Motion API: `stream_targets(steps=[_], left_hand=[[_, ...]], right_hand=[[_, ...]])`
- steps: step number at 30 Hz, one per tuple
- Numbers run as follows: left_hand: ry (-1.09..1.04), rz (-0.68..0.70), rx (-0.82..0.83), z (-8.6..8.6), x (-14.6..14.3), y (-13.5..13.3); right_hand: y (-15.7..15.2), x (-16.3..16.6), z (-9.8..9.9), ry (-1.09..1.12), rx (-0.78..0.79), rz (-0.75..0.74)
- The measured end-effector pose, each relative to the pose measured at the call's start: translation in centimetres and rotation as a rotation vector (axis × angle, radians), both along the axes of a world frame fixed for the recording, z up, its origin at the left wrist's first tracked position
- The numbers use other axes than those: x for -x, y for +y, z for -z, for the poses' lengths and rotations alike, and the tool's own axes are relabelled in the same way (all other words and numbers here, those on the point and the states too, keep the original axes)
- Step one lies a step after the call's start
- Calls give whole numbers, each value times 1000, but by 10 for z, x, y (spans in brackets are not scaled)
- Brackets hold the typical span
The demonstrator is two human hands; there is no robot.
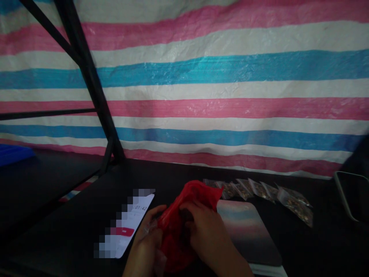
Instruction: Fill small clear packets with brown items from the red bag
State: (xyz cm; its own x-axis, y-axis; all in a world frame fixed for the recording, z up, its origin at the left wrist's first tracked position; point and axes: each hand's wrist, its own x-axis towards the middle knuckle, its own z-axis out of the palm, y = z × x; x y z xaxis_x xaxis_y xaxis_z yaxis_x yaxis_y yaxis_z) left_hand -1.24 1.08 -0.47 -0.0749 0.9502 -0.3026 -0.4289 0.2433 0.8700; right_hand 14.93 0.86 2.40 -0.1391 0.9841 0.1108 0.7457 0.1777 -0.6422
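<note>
A red plastic bag [178, 231] stands open in front of me, its mouth spread toward the top. My left hand [148, 234] grips the bag's left edge between thumb and fingers; a piece of clear plastic [160, 259] shows by that hand. My right hand [201, 227] reaches into the mouth of the bag with its fingers curled together. Whatever those fingertips hold is hidden in the dark inside. Right of the bag lies a flat shiny rectangular plate [250, 234] on a white base. Behind it, several small clear zip bags [259, 190] with brownish bits lie in a row.
A lit phone [129, 227] lies left of my hands on the black table [161, 181]. Another dark-screened device [353, 196] is at the far right. A black metal frame [89, 80] rises at left, near a blue object [14, 154]. Striped plastic sheeting [216, 69] hangs behind.
</note>
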Motion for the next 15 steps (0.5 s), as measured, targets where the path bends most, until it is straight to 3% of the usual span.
stream_targets(steps=[7,15], left_hand=[[44,-43,26,10,11,17],[-66,-2,10,-7,3,1]], right_hand=[[-4,-9,0,150,57,-6],[-6,-9,-1,98,5,-3]])
